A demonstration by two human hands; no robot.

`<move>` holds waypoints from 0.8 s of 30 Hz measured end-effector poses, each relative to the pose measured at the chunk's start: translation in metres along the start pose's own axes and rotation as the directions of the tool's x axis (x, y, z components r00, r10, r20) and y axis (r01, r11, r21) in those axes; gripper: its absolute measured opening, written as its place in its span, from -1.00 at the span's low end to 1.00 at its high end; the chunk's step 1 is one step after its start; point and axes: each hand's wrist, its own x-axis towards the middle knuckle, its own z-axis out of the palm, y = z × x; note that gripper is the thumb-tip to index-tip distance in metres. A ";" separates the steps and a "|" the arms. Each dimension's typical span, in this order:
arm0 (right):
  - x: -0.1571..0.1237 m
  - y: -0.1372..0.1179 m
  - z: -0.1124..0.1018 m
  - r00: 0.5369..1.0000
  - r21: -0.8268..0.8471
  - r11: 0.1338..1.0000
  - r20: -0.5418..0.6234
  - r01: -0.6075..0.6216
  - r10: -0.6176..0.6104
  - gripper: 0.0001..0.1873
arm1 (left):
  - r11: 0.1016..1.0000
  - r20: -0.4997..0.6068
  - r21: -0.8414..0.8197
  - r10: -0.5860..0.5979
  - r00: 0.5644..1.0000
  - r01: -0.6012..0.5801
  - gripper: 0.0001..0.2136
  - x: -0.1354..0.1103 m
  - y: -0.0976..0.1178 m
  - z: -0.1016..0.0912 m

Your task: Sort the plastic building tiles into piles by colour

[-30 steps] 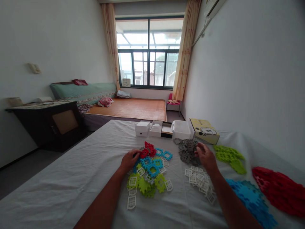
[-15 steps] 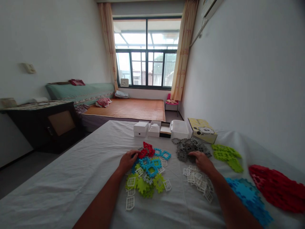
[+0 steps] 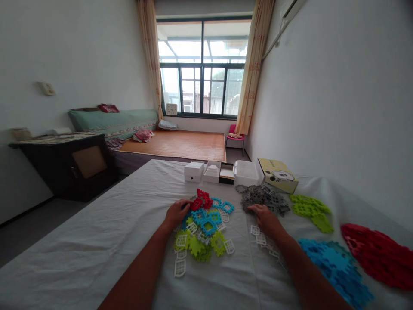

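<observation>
My left hand (image 3: 177, 212) is closed at the left edge of a mixed pile, fingertips beside the red interlocking plastic pieces (image 3: 202, 199); what it pinches is hidden. Below these lie blue notched pieces (image 3: 208, 224), green notched pieces (image 3: 195, 246) and white window-like grid pieces (image 3: 180, 268). My right hand (image 3: 265, 220) rests palm down at the lower left edge of a heap of grey notched pieces (image 3: 266, 199). Its fingers stretch out onto the heap's edge, with nothing visible between them. Under the right wrist, white grid pieces (image 3: 260, 239) are partly covered by the forearm.
Green pieces (image 3: 311, 209), blue pieces (image 3: 334, 267) and a red heap (image 3: 377, 254) lie at the right. White boxes (image 3: 194, 172), a black box (image 3: 226, 174), a clear plastic container (image 3: 246, 172) and a yellow cartoon box (image 3: 278, 175) line the table's far edge.
My right hand has shifted left along the front of the grey heap, and its forearm now covers more white grid pieces. My left hand stays by the red pieces. The view has shifted slightly.
</observation>
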 end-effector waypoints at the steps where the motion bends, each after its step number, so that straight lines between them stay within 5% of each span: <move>1: -0.001 -0.007 -0.001 1.000 -0.006 1.000 -0.028 -0.009 0.009 -0.52 | 1.000 0.000 0.001 -0.003 1.000 0.003 -0.74 0.000 0.001 0.000; 6: -0.011 -0.063 0.000 0.972 0.181 0.956 0.013 0.230 -0.236 -0.65 | 1.000 -0.016 0.008 0.024 1.000 -0.023 -0.74 -0.002 0.003 -0.002; 11: -0.021 -0.104 0.018 0.923 0.147 0.920 0.078 0.363 -0.377 -0.50 | 1.000 -0.007 0.012 0.013 1.000 -0.013 -0.75 -0.002 0.002 -0.001; 24: -0.018 -0.101 0.021 0.935 0.173 0.929 0.085 0.326 -0.344 -0.53 | 0.998 -0.028 0.035 0.051 0.998 -0.051 -0.74 0.000 -0.003 0.001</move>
